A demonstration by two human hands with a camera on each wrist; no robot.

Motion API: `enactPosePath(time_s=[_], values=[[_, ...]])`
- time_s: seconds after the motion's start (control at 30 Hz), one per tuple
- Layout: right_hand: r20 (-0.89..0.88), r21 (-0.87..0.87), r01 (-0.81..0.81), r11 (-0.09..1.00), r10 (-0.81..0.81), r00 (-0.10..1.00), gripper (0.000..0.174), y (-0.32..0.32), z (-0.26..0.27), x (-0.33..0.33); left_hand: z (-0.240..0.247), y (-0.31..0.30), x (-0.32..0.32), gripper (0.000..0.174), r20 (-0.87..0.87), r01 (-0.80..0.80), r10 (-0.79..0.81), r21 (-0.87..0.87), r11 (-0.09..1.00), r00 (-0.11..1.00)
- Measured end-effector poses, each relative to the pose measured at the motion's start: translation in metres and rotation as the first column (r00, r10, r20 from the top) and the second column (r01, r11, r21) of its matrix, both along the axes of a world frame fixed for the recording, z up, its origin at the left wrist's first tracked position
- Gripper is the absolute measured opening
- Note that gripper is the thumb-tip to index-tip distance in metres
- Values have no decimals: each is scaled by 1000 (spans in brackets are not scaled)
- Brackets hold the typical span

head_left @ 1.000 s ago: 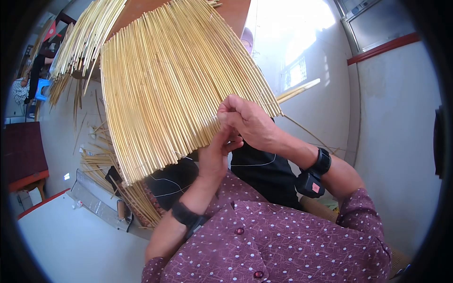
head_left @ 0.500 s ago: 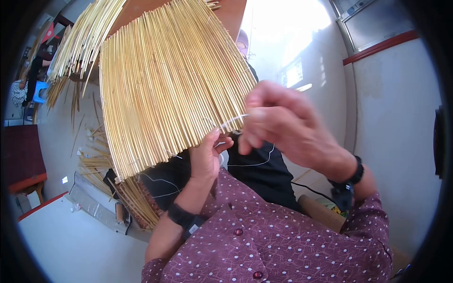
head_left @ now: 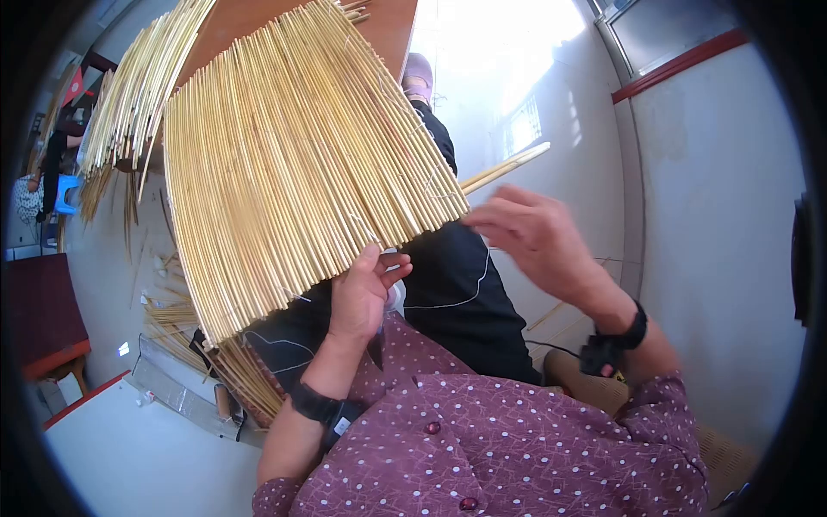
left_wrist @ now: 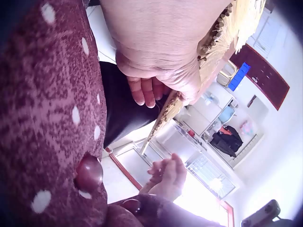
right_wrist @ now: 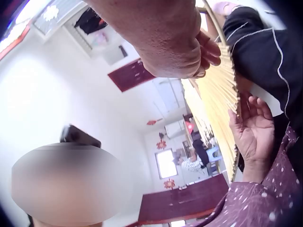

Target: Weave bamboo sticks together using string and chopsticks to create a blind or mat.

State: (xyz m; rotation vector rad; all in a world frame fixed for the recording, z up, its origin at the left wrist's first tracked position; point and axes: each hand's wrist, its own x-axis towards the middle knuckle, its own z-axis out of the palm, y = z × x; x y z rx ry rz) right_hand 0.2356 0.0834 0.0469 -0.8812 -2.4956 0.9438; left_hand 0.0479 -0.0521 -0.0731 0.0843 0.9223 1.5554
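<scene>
A mat of pale yellow stalks, bound in rows with white thread, slopes from the table over the person's lap. The left hand grips its near edge, thumb on top and fingers beneath; in the left wrist view that hand covers part of the edge. By the mat's right corner is the right hand, slightly blurred, fingers bent; whether it pinches the thread is unclear. The right wrist view shows the right hand beside the stalks. White thread hangs across the dark trousers.
A brown table supports the mat's far end. More loose stalks lie at the upper left, with another bundle low beside the left leg. Two thicker pale sticks jut out past the mat's right edge. A blue stool stands far left.
The right hand has moved from beside the left hand, out to the right, and now to the mat's right corner. The mat has shifted slightly left in view; the left hand still grips its edge.
</scene>
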Motion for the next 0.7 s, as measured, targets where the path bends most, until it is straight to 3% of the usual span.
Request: enactPosePath(time_s=[0.07,0.2,0.27,0.4,0.47,0.57,0.6,0.67,0.7], values=[[-88,61,-111,992,116,989,8,0,-13,-29,4,1,-1,27,18,13,-13,12,1000,1000],[-28,28,-136,990,137,990,14,-8,-41,-88,5,-1,-6,33,70,2,-8,84,996,997],[153,-60,-140,988,148,977,19,-10,-49,-102,7,-1,-5,33,68,1,-6,70,998,998],[144,-169,-127,977,152,978,21,-6,-57,-99,0,-1,-7,33,53,9,-12,49,999,999],[33,-326,-40,944,54,998,20,-4,-43,-95,0,-2,-8,33,33,20,-22,56,998,999],[56,-399,2,917,22,998,19,-4,-42,-93,1,-2,-9,32,5,27,-27,56,998,1000],[57,-398,2,917,23,998,19,-6,-43,-95,1,-2,-9,32,2,20,-20,49,999,1000],[185,-77,-144,987,156,970,17,-11,-49,-99,3,-2,-8,31,-11,8,-8,41,999,1000],[184,-76,-145,986,157,970,17,-10,-53,-99,5,-2,-7,31,-25,-3,3,33,999,1000]])
